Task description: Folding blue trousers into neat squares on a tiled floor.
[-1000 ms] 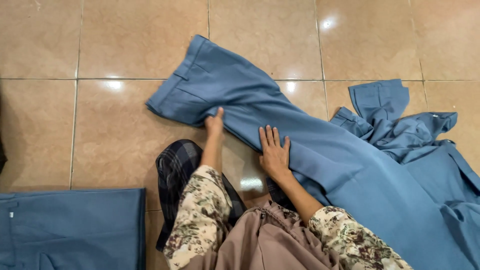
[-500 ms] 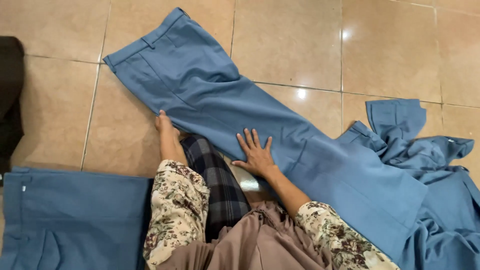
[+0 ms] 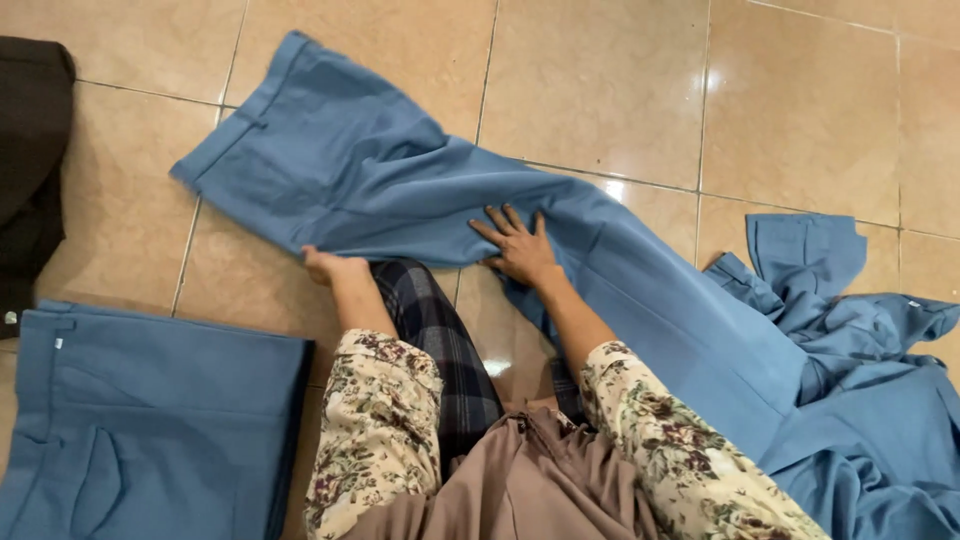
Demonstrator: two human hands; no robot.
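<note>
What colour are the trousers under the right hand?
Plain mid blue trousers, spread on the tan floor tiles; the head view shows them, the right hand flat on them.

tan tiled floor [image 3: 600, 90]: blue trousers [image 3: 420, 180] spread centre; folded blue trousers [image 3: 140, 430] near left; crumpled blue garments [image 3: 860, 400] right; dark cloth [image 3: 30, 150] far left.
</note>
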